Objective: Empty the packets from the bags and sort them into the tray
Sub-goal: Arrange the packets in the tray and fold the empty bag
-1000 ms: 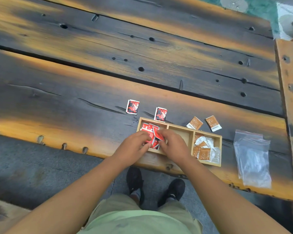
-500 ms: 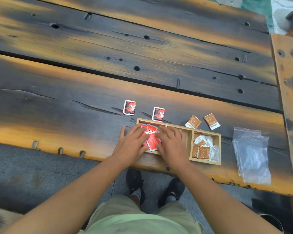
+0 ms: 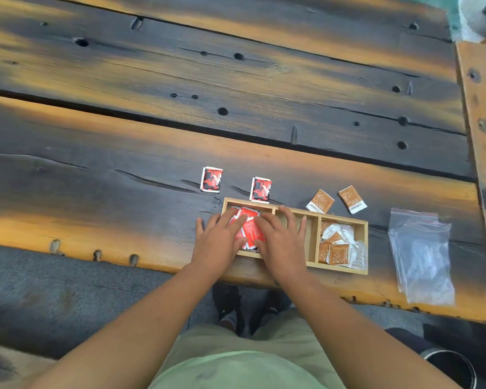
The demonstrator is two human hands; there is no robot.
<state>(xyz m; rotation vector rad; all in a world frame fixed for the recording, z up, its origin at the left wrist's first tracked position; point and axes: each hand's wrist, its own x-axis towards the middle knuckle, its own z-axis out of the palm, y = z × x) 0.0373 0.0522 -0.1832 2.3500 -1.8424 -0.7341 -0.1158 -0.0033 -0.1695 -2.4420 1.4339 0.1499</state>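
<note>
The dark plank worktop [image 3: 124, 192], streaked orange and dotted with holes, carries the wooden tray [image 3: 343, 270] at its near edge, above a grey floor [image 3: 68, 299]. The left hand [image 3: 218, 242] and right hand [image 3: 281, 242] press flat, fingers straight, on red packets [image 3: 251, 230] in the tray's left compartment.

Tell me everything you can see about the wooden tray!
The tray is a shallow, light wooden rectangle with three compartments side by side. It lies flat near the front edge of the table. Its left compartment holds red packets, and the left hand and right hand press flat on them. The middle compartment looks empty where it shows. The right one holds a heap of brown and white packets.
</note>
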